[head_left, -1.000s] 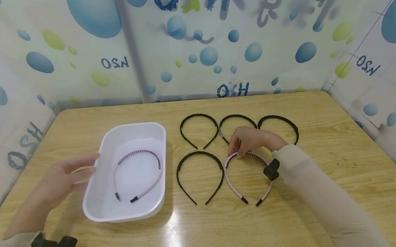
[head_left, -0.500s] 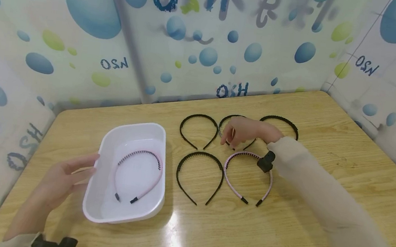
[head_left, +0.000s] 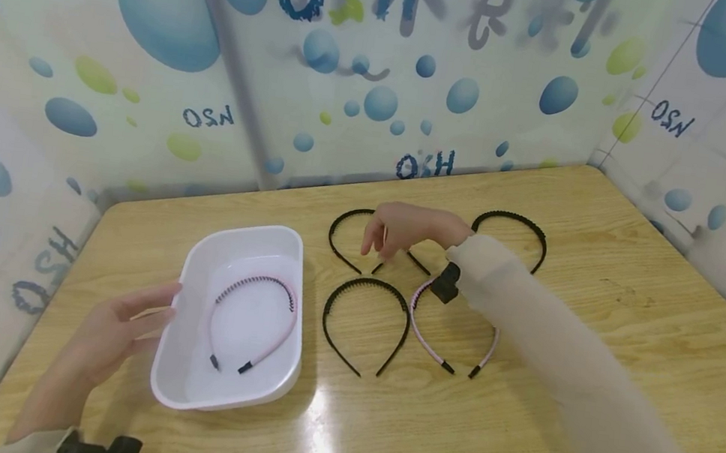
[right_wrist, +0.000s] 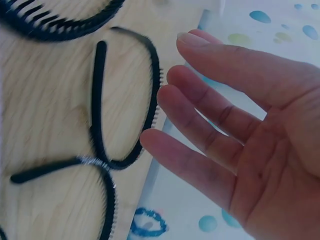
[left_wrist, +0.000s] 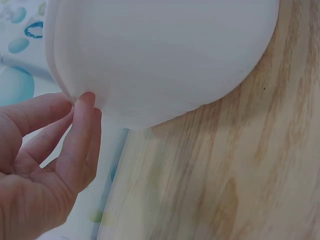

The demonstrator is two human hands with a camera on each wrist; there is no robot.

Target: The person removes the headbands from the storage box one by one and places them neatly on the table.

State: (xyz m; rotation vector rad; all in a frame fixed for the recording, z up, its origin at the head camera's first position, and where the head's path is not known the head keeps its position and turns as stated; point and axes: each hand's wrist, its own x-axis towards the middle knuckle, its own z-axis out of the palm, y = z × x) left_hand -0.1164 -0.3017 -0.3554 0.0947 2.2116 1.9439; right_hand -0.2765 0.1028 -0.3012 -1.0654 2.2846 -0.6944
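Observation:
In the head view my left hand [head_left: 119, 325] is at the left rim of a white plastic basin [head_left: 158, 368], its fingertips pinching the edge; the left wrist view shows the same grip. Inside the basin lies a pink headband [head_left: 274, 342] with dark tips. My right hand [head_left: 400, 227] hovers above a black headband [head_left: 336, 227] in the back row, fingers loosely bent and holding nothing. It partly hides that headband, and hand and sleeve cover most of the middle black headband [head_left: 418, 263]. A second pink headband [head_left: 427, 346] lies in the front row, partly behind the right sleeve.
Another black headband [head_left: 370, 281] lies in the front row beside the basin. One more black headband [head_left: 544, 247] is at the back right. All rest on a wooden table [head_left: 418, 445], with a printed wall sheet [head_left: 340, 133] behind its far edge.
My right hand has let go of the front pink headband, lifted away and moved left over the back-row black headbands. The left hand and basin have stayed in place.

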